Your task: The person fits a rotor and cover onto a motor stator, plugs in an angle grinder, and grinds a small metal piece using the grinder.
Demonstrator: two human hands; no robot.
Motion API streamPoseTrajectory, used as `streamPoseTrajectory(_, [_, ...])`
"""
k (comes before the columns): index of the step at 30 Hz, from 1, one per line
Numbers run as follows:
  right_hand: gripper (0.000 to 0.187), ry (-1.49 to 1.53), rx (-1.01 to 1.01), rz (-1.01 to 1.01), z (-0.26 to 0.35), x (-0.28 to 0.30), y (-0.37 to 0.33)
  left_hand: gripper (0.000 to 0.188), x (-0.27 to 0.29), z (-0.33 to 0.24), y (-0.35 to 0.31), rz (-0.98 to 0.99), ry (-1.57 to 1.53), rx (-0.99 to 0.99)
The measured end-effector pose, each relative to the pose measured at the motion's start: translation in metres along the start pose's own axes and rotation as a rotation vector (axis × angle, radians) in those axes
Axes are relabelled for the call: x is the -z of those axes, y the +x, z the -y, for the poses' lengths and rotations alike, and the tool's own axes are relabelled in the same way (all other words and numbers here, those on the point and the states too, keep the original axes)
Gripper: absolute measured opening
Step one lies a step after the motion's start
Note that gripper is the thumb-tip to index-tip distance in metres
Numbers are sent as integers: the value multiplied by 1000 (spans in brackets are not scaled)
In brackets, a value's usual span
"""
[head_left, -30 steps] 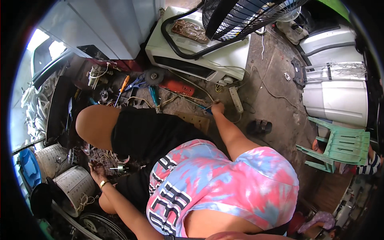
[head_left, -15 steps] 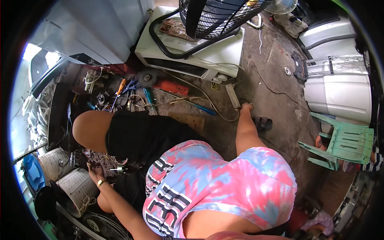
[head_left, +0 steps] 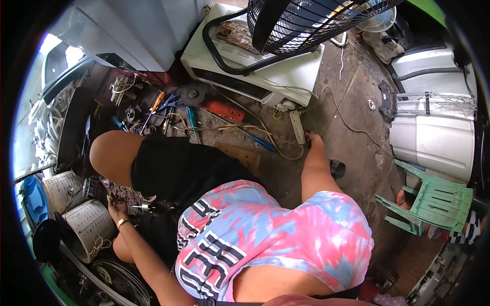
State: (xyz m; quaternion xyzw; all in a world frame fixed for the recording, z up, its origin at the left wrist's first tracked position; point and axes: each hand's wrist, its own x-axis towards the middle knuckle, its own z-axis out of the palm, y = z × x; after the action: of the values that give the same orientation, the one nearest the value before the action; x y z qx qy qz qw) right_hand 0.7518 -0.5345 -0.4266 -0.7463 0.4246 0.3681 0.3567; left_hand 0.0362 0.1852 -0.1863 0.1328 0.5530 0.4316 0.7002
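Observation:
My left hand (head_left: 117, 206) is open, palm turned up, low at the left beside my bent leg. Close to its fingers lies a small motor-like part (head_left: 146, 207) with a pale shaft, apart from the hand. My right arm reaches far forward to the floor. There my right hand (head_left: 313, 138) is at the near end of a long pale power strip (head_left: 296, 126). Its fingers look closed, but they are small in view, and what they hold, if anything, cannot be made out. A cord curves past the strip.
Ahead stands a white microwave-like appliance (head_left: 296, 76) with a black fan (head_left: 286, 30) above it. A red power tool (head_left: 222, 109), screwdriver (head_left: 155, 104) and several tools lie at left. A green plastic stool (head_left: 441, 196) is right; a perforated white drum (head_left: 92, 227) is beside my left hand.
The whole view has shifted and turned slightly. My right hand looks a little closer to the side of the power strip. My left hand stays near the motor-like part, still open.

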Motion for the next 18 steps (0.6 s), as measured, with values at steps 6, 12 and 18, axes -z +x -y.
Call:
streamPoseTrajectory(6, [32, 155, -33, -18, 19, -3, -14, 23, 6, 9, 4, 7, -49, 53])
streamPoseTrajectory(12, [29, 422, 42, -133, 17, -7, -36, 23, 17, 22, 12, 42, -87, 48])
streamPoseTrajectory(18, [18, 382, 539, -380, -27, -67, -165, 23, 39, 22, 17, -17, -73, 56])
